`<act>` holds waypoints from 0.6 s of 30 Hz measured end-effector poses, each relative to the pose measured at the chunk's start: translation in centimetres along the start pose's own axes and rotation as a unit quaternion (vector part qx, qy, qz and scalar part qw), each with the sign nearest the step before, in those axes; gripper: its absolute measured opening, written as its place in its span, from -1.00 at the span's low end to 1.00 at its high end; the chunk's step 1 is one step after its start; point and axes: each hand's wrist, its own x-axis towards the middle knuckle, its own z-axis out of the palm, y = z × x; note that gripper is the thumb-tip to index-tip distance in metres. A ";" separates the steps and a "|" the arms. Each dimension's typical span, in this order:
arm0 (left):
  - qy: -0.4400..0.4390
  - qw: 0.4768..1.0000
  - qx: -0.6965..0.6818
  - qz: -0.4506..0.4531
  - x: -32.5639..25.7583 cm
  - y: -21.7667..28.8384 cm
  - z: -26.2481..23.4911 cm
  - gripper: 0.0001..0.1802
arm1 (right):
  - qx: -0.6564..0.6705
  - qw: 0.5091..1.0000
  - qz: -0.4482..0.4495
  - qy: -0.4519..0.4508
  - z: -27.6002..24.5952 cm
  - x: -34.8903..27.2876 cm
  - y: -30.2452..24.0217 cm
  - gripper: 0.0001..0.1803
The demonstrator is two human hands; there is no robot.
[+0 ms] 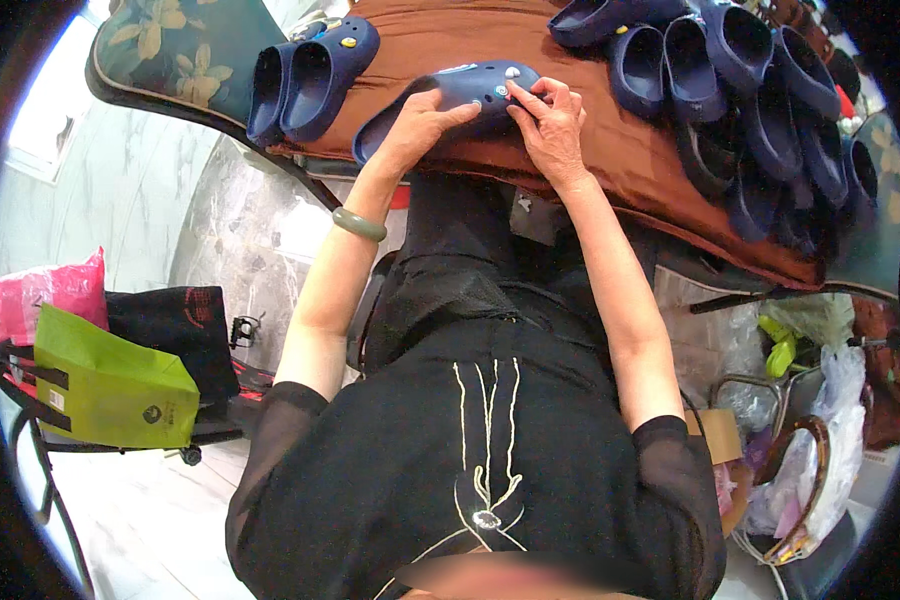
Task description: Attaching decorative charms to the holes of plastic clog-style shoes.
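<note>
A navy blue clog (407, 108) with holes in its top lies on the brown cloth, its toe pointing right. My left hand (426, 127) is closed on the near side of the clog, its thumb stretched along the upper next to a small charm. Small decorations sit on the toe part, among them a round white-and-teal charm (502, 90) and a white charm (513, 72). My right hand (554, 130) grips the toe end, its fingertips beside the round charm. The fingers' undersides are hidden.
A brown cloth (450, 35) covers the table. A pair of navy clogs (315, 85) stands at the left, and several more clogs (740, 70) are heaped at the right. Left of me are a green bag (115, 380) and a pink package (55, 295); plastic bags (820, 440) lie right.
</note>
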 end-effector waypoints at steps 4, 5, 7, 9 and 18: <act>0.029 0.996 0.055 0.056 -0.2 -0.2 0.4 -0.66 | 0.066 0.996 0.015 0.059 1.1 -0.2 0.2 -0.78; 0.027 0.996 0.059 0.055 -0.2 -0.5 0.4 -0.66 | 0.060 0.994 0.027 0.088 1.5 -0.1 -0.4 -0.81; 0.051 0.993 0.074 0.077 -0.1 -1.1 0.4 -0.63 | 0.032 0.991 0.047 0.123 1.8 -0.3 -1.3 -0.84; 0.055 0.991 0.089 0.079 0.2 -1.6 0.3 -0.62 | 0.024 0.990 0.057 0.129 1.7 -0.5 -1.8 -0.84; 0.069 0.985 0.147 0.064 0.0 -1.3 0.3 -0.68 | 0.026 0.981 0.117 0.155 2.6 -1.1 -3.3 -0.85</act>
